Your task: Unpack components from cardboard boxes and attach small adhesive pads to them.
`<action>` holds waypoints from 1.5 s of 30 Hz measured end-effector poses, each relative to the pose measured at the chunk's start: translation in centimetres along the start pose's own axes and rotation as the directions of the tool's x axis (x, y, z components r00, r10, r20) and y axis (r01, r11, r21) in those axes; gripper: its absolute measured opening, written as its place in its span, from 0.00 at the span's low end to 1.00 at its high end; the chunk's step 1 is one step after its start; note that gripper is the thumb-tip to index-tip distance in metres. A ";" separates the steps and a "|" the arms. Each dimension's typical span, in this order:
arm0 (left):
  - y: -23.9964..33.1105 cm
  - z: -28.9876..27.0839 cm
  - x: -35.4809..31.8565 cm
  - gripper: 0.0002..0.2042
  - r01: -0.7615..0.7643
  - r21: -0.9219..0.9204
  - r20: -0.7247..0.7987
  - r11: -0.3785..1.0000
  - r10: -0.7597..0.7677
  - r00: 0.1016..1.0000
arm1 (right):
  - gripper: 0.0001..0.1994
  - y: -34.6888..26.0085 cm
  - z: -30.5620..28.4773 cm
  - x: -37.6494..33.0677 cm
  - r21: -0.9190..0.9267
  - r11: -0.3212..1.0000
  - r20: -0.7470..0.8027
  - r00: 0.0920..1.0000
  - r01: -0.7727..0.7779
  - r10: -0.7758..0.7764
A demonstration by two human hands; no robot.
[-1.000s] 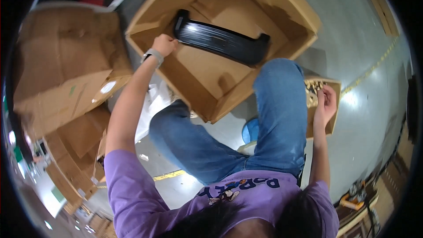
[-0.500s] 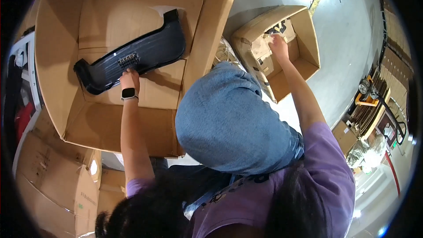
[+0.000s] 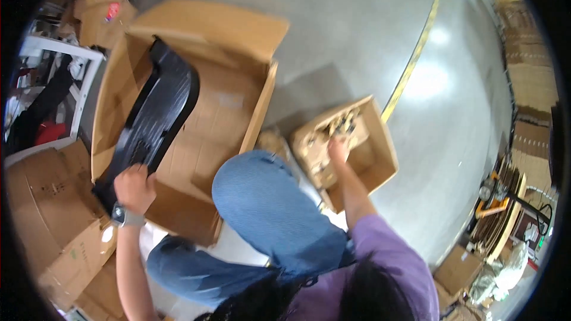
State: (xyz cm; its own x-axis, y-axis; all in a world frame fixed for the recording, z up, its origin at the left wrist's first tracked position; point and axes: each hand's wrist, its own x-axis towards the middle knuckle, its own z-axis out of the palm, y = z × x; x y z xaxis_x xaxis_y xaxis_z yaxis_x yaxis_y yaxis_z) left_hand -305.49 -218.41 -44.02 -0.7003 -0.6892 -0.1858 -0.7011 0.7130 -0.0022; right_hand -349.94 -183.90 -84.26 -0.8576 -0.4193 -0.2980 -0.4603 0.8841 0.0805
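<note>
- Person crouched on the floor, seen from above: dark hair at the lower edge, purple shirt (image 3: 380,261), blue jeans with one knee (image 3: 262,196) raised in the middle.
- Left hand (image 3: 134,186) has a wristwatch (image 3: 121,214) on the wrist; fingers curled closed around the near end of a long black plastic panel (image 3: 156,123).
- Black plastic panel is curved and glossy; it lies slanted inside a big open cardboard box (image 3: 229,120), near end at the left hand, far end up against the box's far left corner.
- Big cardboard box sits on the floor to the person's left front, flaps folded out, brown card lining its bottom.
- Right hand (image 3: 336,148) reaches forward into a small open cardboard box (image 3: 380,163), fingertips down among small brownish parts (image 3: 339,126) at the far end of that box. Grip: cannot tell, fingers are blurred and partly hidden.
- Small box stands just right of the raised knee, well apart from the black panel.
- More cardboard cartons (image 3: 47,202) stacked at lower left, next to the big box.
- White metal frame (image 3: 65,53) with dark and red items at far left.
- Grey glossy floor (image 3: 369,35) beyond the boxes, with a yellow line (image 3: 416,53) running away to the upper right.
- Cluttered stacks and an orange tool (image 3: 496,190) along the far right rim.
</note>
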 end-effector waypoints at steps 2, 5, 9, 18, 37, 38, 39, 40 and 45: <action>1.0 -6.7 -4.4 0.08 0.064 0.076 -0.039 0.995 -0.062 0.997 | 0.13 -3.9 -5.4 -3.1 0.156 0.987 0.186 0.981 0.031 -0.061; 5.7 -13.5 -11.3 0.06 0.091 0.062 -0.087 0.994 -0.085 0.993 | 0.09 -4.8 -13.6 -5.8 0.321 0.943 0.156 0.977 0.092 -0.149; 12.9 -13.9 -17.7 0.08 -0.144 -0.141 -0.067 0.980 0.136 0.989 | 0.08 -1.0 -22.9 -6.6 0.891 0.454 0.054 0.986 0.024 -0.159; 22.6 -6.9 -23.7 0.04 -0.187 -0.234 -0.165 0.954 0.151 0.975 | 0.07 -8.0 -46.1 -15.9 0.939 -0.099 -0.343 0.881 0.328 -0.326; 24.3 -12.3 -22.5 0.03 -0.433 -0.872 -0.168 -0.227 -0.692 0.702 | 0.12 -12.3 -49.3 -38.0 0.115 -0.547 -0.835 -0.217 0.829 -0.506; 24.2 -12.0 -22.4 0.04 -0.433 -0.881 -0.180 -0.188 -0.715 0.675 | 0.12 -12.4 -49.2 -38.2 0.121 -0.546 -0.832 -0.216 0.829 -0.512; 24.2 -11.9 -22.4 0.05 -0.431 -0.890 -0.193 -0.148 -0.736 0.649 | 0.11 -12.5 -49.2 -38.4 0.174 -0.542 -0.821 -0.183 0.822 -0.540; 24.0 -11.8 -22.5 0.05 -0.427 -0.892 -0.185 -0.151 -0.738 0.649 | 0.11 -12.7 -49.0 -38.7 0.227 -0.537 -0.809 -0.150 0.812 -0.569; 23.4 -11.4 -23.1 0.03 -0.375 -0.916 -0.130 -0.143 -0.779 0.613 | 0.09 -13.4 -47.9 -39.3 0.405 -0.521 -0.758 -0.043 0.752 -0.651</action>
State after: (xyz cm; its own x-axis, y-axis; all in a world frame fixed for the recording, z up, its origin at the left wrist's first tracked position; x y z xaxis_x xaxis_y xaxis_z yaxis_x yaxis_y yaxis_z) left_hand -307.29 -187.30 -28.54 0.0996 -0.9949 0.0154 0.2399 0.0390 0.9700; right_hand -321.07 -189.18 -28.05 0.1630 -0.7138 0.6812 -0.3121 -0.6922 -0.6507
